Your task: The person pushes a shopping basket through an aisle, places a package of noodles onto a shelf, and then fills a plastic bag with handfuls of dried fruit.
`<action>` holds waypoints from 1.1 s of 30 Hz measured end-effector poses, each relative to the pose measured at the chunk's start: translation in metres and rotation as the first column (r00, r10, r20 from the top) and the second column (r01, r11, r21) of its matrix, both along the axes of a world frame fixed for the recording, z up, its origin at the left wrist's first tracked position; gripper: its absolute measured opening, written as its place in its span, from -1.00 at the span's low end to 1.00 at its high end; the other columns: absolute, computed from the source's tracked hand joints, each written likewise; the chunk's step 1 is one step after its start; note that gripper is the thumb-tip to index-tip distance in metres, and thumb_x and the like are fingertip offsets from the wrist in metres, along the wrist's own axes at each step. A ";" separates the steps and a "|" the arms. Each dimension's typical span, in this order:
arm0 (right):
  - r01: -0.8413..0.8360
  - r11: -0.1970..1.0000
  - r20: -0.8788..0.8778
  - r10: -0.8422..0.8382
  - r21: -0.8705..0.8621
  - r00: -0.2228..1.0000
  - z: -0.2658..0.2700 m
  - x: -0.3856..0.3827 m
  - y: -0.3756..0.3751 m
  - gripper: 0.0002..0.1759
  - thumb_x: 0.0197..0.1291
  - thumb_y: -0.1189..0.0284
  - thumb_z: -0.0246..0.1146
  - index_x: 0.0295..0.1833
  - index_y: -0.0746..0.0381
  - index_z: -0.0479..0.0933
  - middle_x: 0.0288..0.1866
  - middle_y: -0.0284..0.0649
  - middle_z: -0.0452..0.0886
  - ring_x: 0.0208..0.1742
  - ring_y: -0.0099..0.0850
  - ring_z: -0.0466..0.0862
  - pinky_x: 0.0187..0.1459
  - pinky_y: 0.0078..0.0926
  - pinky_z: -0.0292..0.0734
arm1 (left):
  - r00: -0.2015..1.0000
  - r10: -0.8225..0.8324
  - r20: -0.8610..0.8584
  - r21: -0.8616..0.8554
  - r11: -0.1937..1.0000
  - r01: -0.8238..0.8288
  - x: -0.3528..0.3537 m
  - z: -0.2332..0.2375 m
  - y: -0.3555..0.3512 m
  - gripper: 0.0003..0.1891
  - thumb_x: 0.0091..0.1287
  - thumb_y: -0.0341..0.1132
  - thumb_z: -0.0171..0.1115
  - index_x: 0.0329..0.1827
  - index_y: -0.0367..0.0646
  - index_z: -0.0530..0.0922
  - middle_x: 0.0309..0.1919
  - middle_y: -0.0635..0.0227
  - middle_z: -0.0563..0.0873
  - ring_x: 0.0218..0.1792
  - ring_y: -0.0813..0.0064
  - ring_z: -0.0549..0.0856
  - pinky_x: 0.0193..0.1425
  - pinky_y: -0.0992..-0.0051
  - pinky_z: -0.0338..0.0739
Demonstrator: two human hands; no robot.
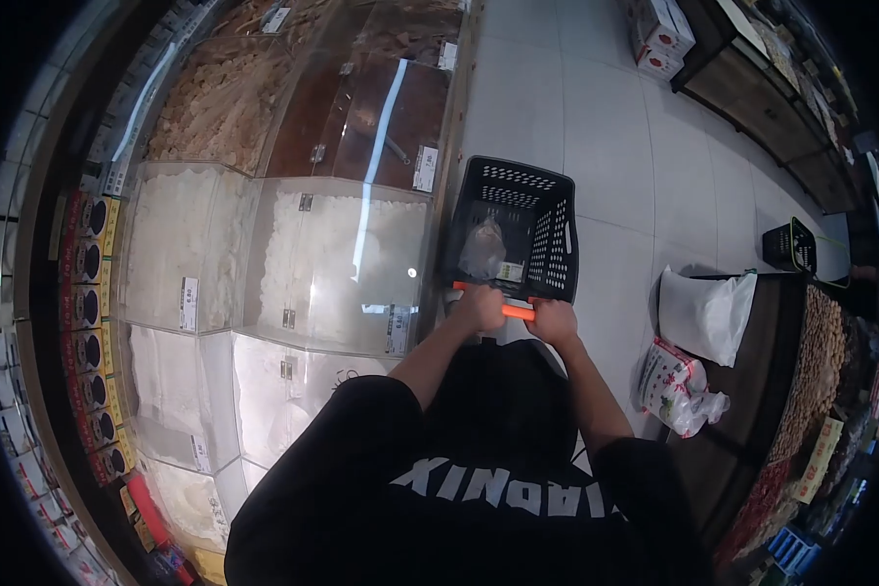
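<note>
Both of my hands are closed around the orange handle (520, 313) of a black shopping basket (557, 195). My left hand (480, 309) grips toward the left of the handle, and my right hand (556, 320) wraps its right end. Perforated walls form the basket, which stands in the aisle just ahead of me. Inside it lie a clear plastic bag (481, 252) with something pale brown in it and a small item with a whitish-green label (510, 272). What the bag holds cannot be made out. The basket's underside is hidden.
Clear-lidded bulk bins (337, 254) of white goods line my left side, with price tags on them. At right, a white sack (705, 314) and a red-and-white bag (676, 386) rest by a wooden display. Another dark basket (789, 246) and stacked cartons (660, 37) stand farther off. Grey floor tiles (610, 146) run ahead.
</note>
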State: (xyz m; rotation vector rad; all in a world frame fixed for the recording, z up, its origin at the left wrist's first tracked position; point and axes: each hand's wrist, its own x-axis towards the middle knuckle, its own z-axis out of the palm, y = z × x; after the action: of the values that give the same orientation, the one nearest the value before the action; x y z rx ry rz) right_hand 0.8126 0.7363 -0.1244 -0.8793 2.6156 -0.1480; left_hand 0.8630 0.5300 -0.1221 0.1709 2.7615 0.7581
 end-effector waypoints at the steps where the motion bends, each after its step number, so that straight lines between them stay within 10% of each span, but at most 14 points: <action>1: 0.022 0.999 0.064 -0.025 0.041 0.998 0.005 -0.012 -0.004 -0.61 0.13 0.14 0.30 -0.02 0.13 0.73 -0.27 -0.08 0.78 -0.28 -0.10 0.79 -0.16 -0.13 0.71 | 0.999 -0.004 0.045 -0.011 1.000 0.004 -0.012 0.000 -0.003 -0.82 -0.01 -0.30 0.24 -0.49 -0.20 0.72 -0.42 -0.04 0.77 -0.32 0.00 0.80 -0.09 0.13 0.69; 17: 0.063 0.998 0.164 -0.063 0.003 0.984 0.019 -0.207 -0.046 -0.70 0.10 0.18 0.28 -0.40 0.20 0.71 -0.37 -0.02 0.74 -0.26 -0.02 0.76 -0.13 -0.08 0.67 | 0.984 0.008 0.179 -0.097 0.995 0.010 -0.206 -0.006 -0.036 -0.77 0.02 -0.21 0.33 -0.35 -0.14 0.78 -0.41 0.08 0.79 -0.27 0.06 0.80 -0.09 0.15 0.68; 33: -0.047 0.999 0.187 0.042 0.024 0.981 0.021 -0.415 -0.090 -0.64 0.14 0.14 0.25 -0.29 0.20 0.75 -0.29 -0.03 0.78 -0.19 -0.04 0.79 -0.09 -0.10 0.71 | 0.960 0.093 0.264 -0.109 0.992 -0.066 -0.413 0.006 -0.079 -0.76 -0.01 -0.28 0.29 -0.30 -0.12 0.80 -0.33 0.00 0.79 -0.20 0.01 0.80 0.02 0.13 0.68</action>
State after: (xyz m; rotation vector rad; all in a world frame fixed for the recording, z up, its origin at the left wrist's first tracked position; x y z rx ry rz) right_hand 0.3972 0.6461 -0.1034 -0.8694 2.4167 -0.1726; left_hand 0.4499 0.4511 -0.1163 -0.0611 2.5508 0.6105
